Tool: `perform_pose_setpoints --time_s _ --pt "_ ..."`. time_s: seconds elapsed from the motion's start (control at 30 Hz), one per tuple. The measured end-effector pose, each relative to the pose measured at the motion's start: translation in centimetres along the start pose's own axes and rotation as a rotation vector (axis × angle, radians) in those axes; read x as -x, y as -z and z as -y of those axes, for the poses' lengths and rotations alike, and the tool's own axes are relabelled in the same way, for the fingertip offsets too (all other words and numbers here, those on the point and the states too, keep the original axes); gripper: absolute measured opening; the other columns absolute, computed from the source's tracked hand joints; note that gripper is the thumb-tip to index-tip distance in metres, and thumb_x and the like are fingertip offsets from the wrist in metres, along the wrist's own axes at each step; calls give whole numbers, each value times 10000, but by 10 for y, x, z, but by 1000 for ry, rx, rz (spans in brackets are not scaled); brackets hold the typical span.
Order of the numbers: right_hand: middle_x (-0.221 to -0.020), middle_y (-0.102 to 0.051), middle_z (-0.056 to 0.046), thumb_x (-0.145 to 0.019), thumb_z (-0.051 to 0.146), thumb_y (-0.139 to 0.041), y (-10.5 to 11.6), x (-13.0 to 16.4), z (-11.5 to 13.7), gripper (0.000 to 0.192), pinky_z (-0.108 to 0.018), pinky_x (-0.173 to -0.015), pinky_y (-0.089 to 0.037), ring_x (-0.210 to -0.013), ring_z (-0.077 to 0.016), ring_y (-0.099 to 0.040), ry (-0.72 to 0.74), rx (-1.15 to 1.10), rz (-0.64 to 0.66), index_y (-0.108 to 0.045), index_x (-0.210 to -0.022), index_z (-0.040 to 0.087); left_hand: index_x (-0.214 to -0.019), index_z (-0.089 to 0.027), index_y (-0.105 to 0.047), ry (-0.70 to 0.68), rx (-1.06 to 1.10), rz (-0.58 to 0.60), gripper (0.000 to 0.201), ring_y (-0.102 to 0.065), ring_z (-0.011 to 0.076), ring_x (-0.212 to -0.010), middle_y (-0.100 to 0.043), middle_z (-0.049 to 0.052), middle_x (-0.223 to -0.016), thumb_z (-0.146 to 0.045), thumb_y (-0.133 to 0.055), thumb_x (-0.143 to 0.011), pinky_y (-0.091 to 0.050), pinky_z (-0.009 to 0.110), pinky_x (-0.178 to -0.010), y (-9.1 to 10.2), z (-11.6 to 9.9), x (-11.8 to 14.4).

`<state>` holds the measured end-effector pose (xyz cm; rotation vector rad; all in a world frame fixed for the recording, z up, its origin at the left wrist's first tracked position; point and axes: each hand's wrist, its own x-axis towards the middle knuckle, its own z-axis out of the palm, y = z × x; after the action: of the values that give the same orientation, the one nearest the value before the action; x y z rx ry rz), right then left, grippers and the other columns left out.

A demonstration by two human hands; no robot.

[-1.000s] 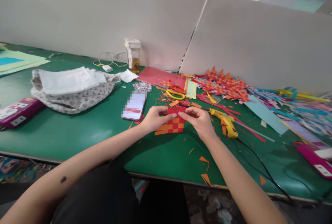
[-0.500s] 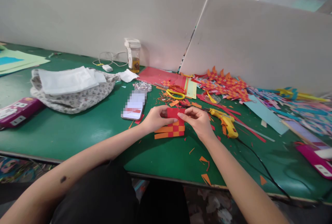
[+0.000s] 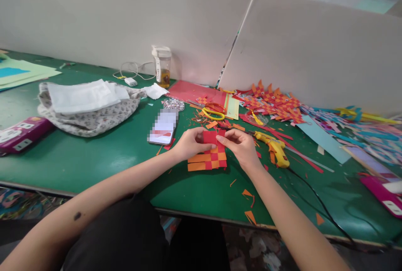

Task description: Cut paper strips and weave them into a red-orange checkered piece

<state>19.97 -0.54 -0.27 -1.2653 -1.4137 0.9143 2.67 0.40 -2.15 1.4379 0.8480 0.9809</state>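
Between my two hands is a piece of woven red and orange paper [image 3: 211,161], checkered at its right with loose orange strips reaching left. My left hand [image 3: 190,143] pinches its upper left part, the thumb lying across the front. At the upper right edge, the thumb and fingers of my right hand [image 3: 237,143] are closed on the red paper. The piece is held a little above the green table, its lower edge toward me. My fingers hide part of its top.
A phone [image 3: 163,127] lies left of my hands. Scissors [image 3: 213,114] rest behind them among paper scraps. To the right are a yellow glue gun [image 3: 272,147] with a black cord and woven paper pieces [image 3: 273,102]. A cloth bag [image 3: 91,116] and a bottle [image 3: 162,68] stand farther left.
The lower part of the woven paper has swung slightly, its lower edge now a little nearer to me and farther right. Both hands keep nearly the same grip.
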Motion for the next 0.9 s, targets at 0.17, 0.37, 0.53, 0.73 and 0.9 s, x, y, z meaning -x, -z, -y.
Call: perform_pose_setpoints --time_s 0.17,0.37,0.53,0.73,0.9 --pt "-691 -654 -7 -559 382 -769 4 -1 1 320 -305 -624 -484 -631 -154 -601 33 1 25 -617 -778 204 -783 -148 -529 -18 26 -35 299 -612 130 -672 -637 19 -751 -282 -738 -616 -489 272 -621 0 -3 0" --pt "-695 -658 -1 -596 365 -755 6 -1 1 336 -300 -617 -478 -633 -156 -613 53 20 26 -604 -855 213 -774 -149 -516 25 73 -18 315 -612 124 -637 -632 6 -709 -257 -753 -596 -486 263 -604 -1 -7 0" --pt "-753 -671 -8 -574 358 -769 4 2 5 417 -315 -638 -495 -661 -166 -625 9 -50 122 -567 -912 223 -792 -150 -512 41 99 -24 333 -608 115 -612 -634 -5 -677 -236 -759 -586 -476 243 -579 -1 -6 0" --pt "-757 -683 -7 -547 345 -783 3 0 3 457 -331 -676 -506 -664 -169 -638 -4 -78 86 -525 -905 225 -839 -151 -516 15 113 -45 380 -628 128 -700 -668 37 -800 -232 -773 -572 -499 284 -678 -1 -8 -1" --pt "-792 -684 -24 -573 357 -767 4 -1 2 433 -353 -701 -519 -711 -186 -649 13 -69 25 -537 -914 223 -886 -162 -525 78 47 -74 409 -649 157 -732 -676 43 -779 -247 -778 -577 -499 316 -712 3 -6 -1"
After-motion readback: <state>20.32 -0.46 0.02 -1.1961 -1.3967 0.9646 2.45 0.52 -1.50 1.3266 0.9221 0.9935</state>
